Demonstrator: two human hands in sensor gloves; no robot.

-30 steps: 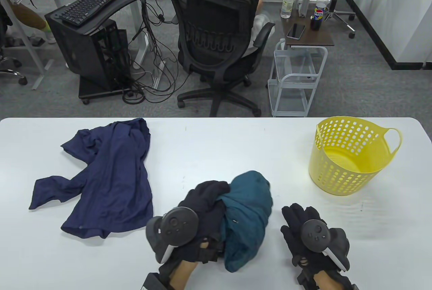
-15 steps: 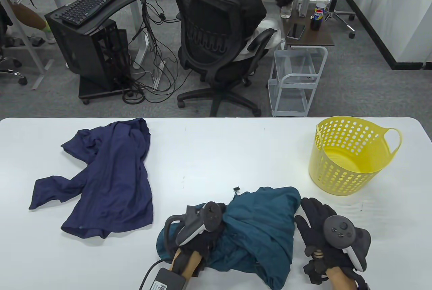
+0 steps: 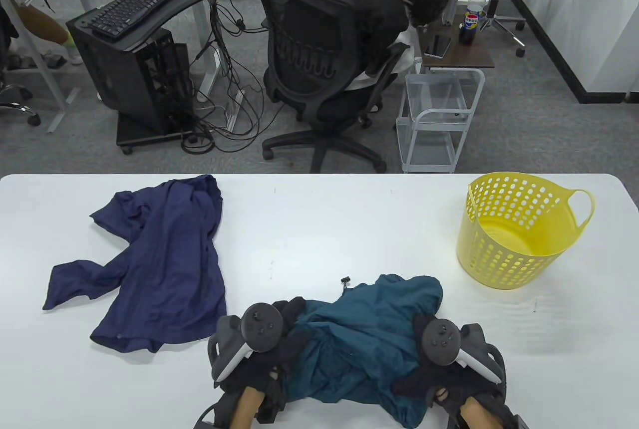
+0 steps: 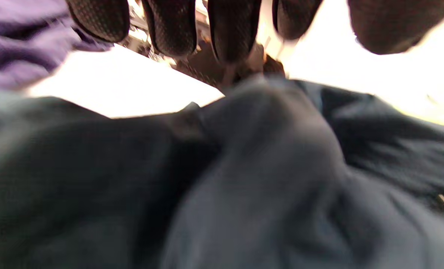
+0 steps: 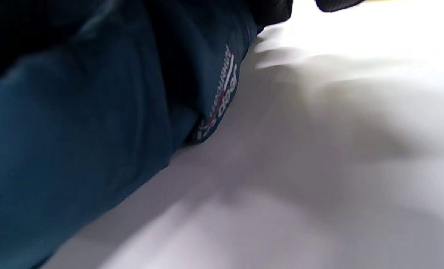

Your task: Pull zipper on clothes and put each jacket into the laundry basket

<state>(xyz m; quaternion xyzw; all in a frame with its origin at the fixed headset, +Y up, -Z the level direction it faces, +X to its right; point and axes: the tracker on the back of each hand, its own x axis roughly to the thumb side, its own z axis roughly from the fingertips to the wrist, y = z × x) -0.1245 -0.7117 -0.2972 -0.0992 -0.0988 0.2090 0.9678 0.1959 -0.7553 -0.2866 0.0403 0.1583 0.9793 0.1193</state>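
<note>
Teal jacket lying bunched between both hands at the near edge

Teal jacket (image 3: 364,344) is lying crumpled on the white table (image 3: 324,229), close to the near edge, with one rounded fold reaching toward the yellow laundry basket (image 3: 514,234). The basket is standing upright at the right side of the table, well apart from the jacket, and nothing is showing inside it. The left hand (image 3: 272,349) is resting at the left end of the jacket. In the left wrist view its fingers (image 4: 231,30) are hanging straight above the dark cloth, not curled round it, so this hand is looking relaxed and not gripping. The right hand (image 3: 444,364) is lying at the right end of the jacket. Its fingers are hiding under the tracker and the cloth, so I cannot tell if they are pinching the fabric. A small printed label (image 5: 220,97) is showing on the jacket's edge in the right wrist view. The navy jacket (image 3: 155,259) is lying spread out on the left part of the table, apart from both hands.
</note>
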